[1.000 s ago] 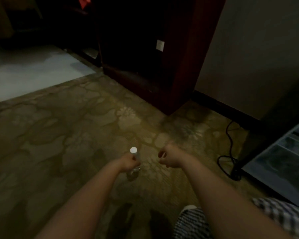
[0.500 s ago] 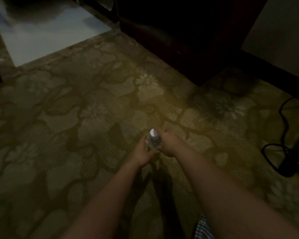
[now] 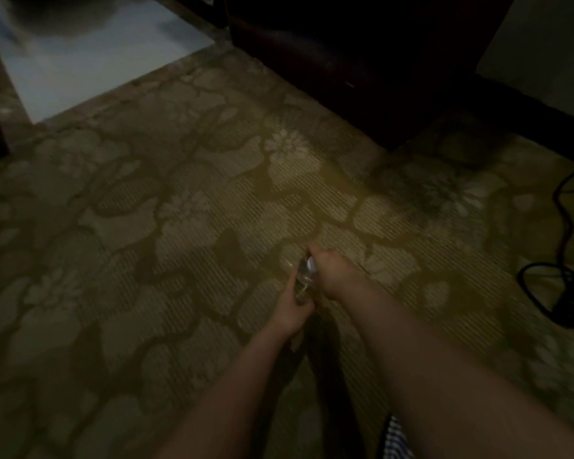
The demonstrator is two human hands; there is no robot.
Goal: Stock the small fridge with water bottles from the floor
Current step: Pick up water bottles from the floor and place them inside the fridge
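A clear water bottle [image 3: 304, 278] with a white cap is held above the patterned carpet, between both my hands. My left hand [image 3: 290, 308] grips its lower body from the left. My right hand [image 3: 333, 273] is wrapped around its neck and cap, so only a sliver of the white cap shows. The room is dim and the bottle is mostly hidden by my fingers. The fridge is out of view.
Dark wooden furniture [image 3: 345, 48] stands at the back, a pale wall [image 3: 544, 51] to its right. A black cable [image 3: 564, 286] coils on the carpet at the right edge. A pale tiled floor patch [image 3: 90, 58] lies at the top left.
My right hand came in and closed over the bottle's top, which my left hand held alone a second ago. The view tilted down, and the fridge dropped out of sight.
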